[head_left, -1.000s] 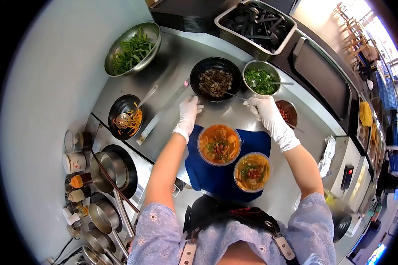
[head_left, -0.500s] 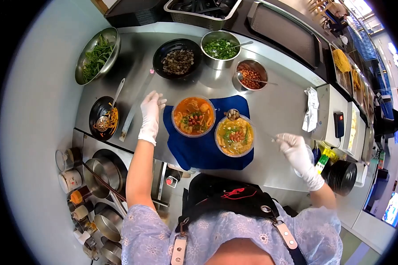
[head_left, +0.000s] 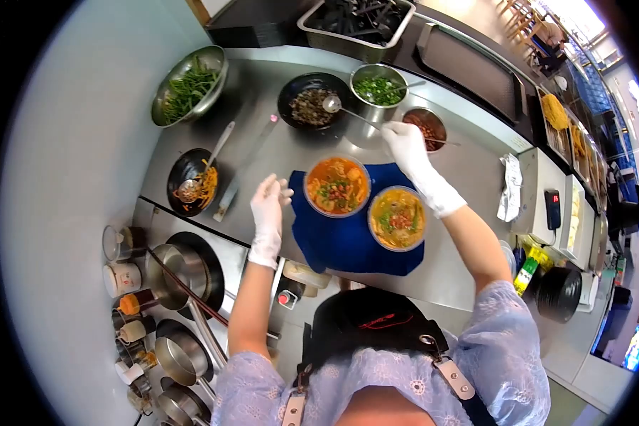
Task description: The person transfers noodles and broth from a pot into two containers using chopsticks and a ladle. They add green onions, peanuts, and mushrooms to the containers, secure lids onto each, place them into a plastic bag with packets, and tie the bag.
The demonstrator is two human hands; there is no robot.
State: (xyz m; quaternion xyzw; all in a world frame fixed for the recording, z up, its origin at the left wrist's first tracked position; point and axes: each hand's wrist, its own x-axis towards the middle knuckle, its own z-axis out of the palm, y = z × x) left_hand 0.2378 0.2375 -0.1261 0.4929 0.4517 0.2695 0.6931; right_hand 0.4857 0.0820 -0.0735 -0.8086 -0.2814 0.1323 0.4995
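My right hand (head_left: pixel 407 145), in a white glove, is closed on the handle of a metal spoon (head_left: pixel 332 104). The spoon's bowl is over the right side of a black bowl (head_left: pixel 285 99) of dark chopped topping (head_left: pixel 310 107). My gloved left hand (head_left: pixel 270 201) is held with fingers apart and nothing in it, left of the blue cloth (head_left: pixel 348 248). On that cloth stand two round tubs: a red soup tub (head_left: pixel 337 187) with peanuts and greens on top, and a yellow soup tub (head_left: pixel 397 219) to its right.
Behind my right hand are a metal pot of chopped greens (head_left: pixel 378 90) and a pot of peanuts (head_left: pixel 426 128), each with a spoon. Leafy greens fill a steel bowl (head_left: pixel 190 89). A black bowl with a slotted spoon (head_left: pixel 192 183) stands left. Pans (head_left: pixel 184 273) sit lower left.
My right hand has swung from the right side up over the counter, carrying the spoon from the yellow soup tub to the dark topping. The topping in the spoon is gone. The view has shifted.
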